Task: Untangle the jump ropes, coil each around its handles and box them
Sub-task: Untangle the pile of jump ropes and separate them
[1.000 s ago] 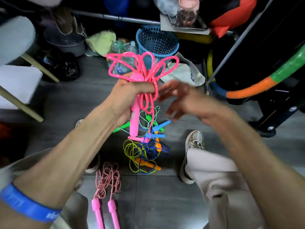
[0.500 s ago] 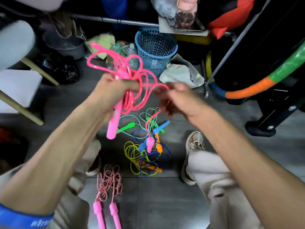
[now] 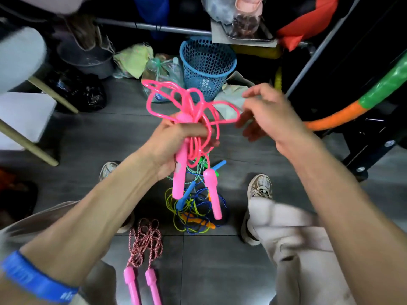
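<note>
Head view. Left hand [image 3: 176, 139] grips a glossy pink plastic jump rope [image 3: 191, 111], fingers curled round one pink handle [image 3: 179, 175] together with several turns of the cord. Cord loops fan out above the fist; the second pink handle [image 3: 213, 192] hangs free below on its cord, apart from the first.

Right hand [image 3: 266, 113] is just right of the loops, fingers spread and relaxed, somewhat blurred. Fingertips are near the rightmost loop; contact cannot be told.

On the grey tiled floor [image 3: 220, 271], between two pale mesh sneakers, lies a tangled heap of thin cords [image 3: 193, 208]: yellow-green, blue and green-white, with blue, green and orange handles. Nearer the person lies a red-and-white twisted rope with two pink handles [image 3: 143, 256], loosely gathered, well apart from the heap.

Background: blue perforated plastic basket [image 3: 207, 62] standing upright against clutter; orange-and-green foam hoop [image 3: 356, 106] at right. Blue wristband [image 3: 37, 282] on the left forearm.
</note>
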A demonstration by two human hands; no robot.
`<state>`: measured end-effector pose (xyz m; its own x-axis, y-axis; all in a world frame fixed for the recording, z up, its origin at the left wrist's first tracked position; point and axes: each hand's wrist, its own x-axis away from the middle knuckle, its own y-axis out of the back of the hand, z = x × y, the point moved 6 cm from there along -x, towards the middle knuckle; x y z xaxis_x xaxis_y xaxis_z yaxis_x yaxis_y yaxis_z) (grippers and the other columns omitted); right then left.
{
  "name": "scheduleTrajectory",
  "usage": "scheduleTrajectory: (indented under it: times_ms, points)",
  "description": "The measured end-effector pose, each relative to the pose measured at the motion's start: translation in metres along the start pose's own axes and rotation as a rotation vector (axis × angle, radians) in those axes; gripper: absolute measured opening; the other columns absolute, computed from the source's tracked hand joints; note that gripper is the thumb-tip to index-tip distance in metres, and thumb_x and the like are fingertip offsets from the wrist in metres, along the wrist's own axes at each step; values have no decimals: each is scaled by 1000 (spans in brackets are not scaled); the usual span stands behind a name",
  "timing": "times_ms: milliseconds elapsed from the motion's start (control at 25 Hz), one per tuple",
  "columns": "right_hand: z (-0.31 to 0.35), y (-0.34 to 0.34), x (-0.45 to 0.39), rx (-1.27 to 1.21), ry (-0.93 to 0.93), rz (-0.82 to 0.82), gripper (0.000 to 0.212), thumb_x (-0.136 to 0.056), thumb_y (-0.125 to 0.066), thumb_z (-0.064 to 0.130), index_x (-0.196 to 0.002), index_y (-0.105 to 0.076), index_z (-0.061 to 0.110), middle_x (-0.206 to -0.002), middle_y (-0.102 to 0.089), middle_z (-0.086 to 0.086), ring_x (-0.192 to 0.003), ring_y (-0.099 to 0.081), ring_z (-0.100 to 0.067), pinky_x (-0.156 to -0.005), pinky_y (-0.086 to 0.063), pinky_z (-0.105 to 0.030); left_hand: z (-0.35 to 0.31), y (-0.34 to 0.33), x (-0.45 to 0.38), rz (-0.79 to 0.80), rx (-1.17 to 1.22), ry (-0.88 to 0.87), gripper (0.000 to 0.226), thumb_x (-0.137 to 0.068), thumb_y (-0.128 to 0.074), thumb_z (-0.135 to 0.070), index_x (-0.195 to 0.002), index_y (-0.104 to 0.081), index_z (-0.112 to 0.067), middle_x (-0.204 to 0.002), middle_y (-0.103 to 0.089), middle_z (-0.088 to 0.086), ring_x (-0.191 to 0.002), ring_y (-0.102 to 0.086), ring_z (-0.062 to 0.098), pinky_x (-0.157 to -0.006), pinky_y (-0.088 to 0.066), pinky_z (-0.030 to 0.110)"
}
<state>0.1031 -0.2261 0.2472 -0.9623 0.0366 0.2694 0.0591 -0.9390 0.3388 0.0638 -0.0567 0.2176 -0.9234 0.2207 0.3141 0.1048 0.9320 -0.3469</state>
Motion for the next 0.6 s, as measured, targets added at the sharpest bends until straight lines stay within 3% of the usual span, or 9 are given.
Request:
scheduleTrajectory:
  times_ms: [40, 160, 240, 280, 360, 440, 560, 600]
  points:
    - [-10, -8, 0, 112, -9, 81, 29, -91, -41, 5, -109, -54, 23, -79, -71, -10, -50, -58, -24, -47, -46, -28, -5, 2, 0, -41, 70, -12, 14, -82, -54, 5, -74, -57, -6, -57, -60, 5, -52, -64, 20, -57, -59, 33]
    - [-40, -68, 24, 315, 28, 658, 45, -91, -53, 0, -125, -47, 28, -120, -64, -5, -85, -65, -20, -59, -55, -36, -14, 5, 3, -79, 351, -22, 20, -89, -42, -2, -73, -53, -7, -53, -51, 3, -46, -57, 16, -52, -56, 30]
    - [-58, -102, 43, 257, -14, 916, 49, -88, -61, 0, -125, -47, 29, -121, -63, -5, -84, -62, -13, -60, -54, -30, -22, 2, 8, -18, 490, -72, 9, -78, -48, -10, -73, -55, -10, -54, -48, 2, -48, -53, 14, -59, -58, 32]
    - [-65, -113, 47, 237, -34, 945, 39, -88, -60, 4, -120, -53, 24, -113, -65, -9, -77, -59, -13, -58, -52, -28, -24, 1, 10, 8, 524, -100, 7, -73, -49, -14, -74, -55, -10, -54, -47, 1, -47, -51, 13, -61, -58, 31]
    - [-73, -122, 41, 269, -8, 847, 16, -91, -55, 12, -104, -66, 10, -89, -66, -7, -63, -52, -11, -56, -49, -26, -26, 4, 11, 6, 513, -109, 7, -74, -48, -14, -76, -54, -11, -53, -46, 0, -44, -49, 11, -59, -56, 28]
    - [-72, -113, 24, 180, -14, 591, 17, -95, -53, 16, -87, -68, 12, -74, -67, 0, -52, -49, -9, -51, -47, -24, -23, 14, 9, -63, 399, -46, 15, -86, -44, -9, -78, -57, -10, -52, -48, -1, -42, -49, 11, -55, -55, 27]
    - [-68, -78, -3, -219, -132, 83, 21, -87, -58, 14, -73, -72, 18, -75, -71, -6, -56, -57, -13, -54, -43, -23, -6, 30, -1, -220, 156, 21, 16, -92, -48, -4, -79, -58, -8, -51, -54, 1, -43, -53, 13, -53, -55, 29]
    - [-69, -75, -5, -343, -174, 22, 20, -86, -58, 13, -73, -73, 18, -79, -72, -9, -63, -60, -16, -58, -45, -25, 1, 32, -4, -264, 70, 6, 14, -90, -52, -2, -79, -59, -7, -53, -55, 2, -45, -54, 14, -54, -54, 30]
